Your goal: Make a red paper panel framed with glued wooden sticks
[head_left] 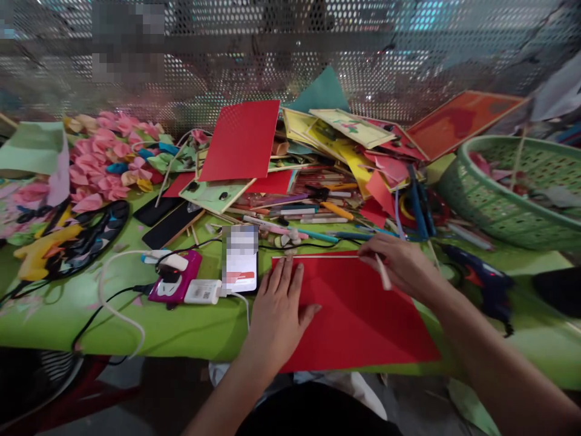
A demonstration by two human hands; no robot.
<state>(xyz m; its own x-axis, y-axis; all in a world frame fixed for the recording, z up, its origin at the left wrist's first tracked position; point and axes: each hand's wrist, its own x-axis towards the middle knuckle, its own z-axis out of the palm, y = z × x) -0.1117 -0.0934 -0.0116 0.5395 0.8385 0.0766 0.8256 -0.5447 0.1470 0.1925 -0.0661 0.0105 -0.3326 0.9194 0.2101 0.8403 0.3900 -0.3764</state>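
Note:
A large sheet of red paper (349, 315) lies on the green-covered table in front of me. Along its far edge runs a narrow white strip (331, 257). My left hand (281, 303) lies flat on the left side of the sheet, fingers stretched out, fingertips touching the strip's left end. At the far right corner my right hand (399, 260) is closed in a pinch at the strip's other end. A pale, narrow loose piece (384, 272) hangs down from those fingers; whether it is tape or backing paper I cannot tell.
Left of the sheet are a phone (245, 281) and a purple power strip (175, 284) with cables. Pens, coloured cards and a red card (245, 142) are heaped behind. A glue gun (485, 278) and a green basket (503, 206) stand right; pink paper flowers (104, 157) lie far left.

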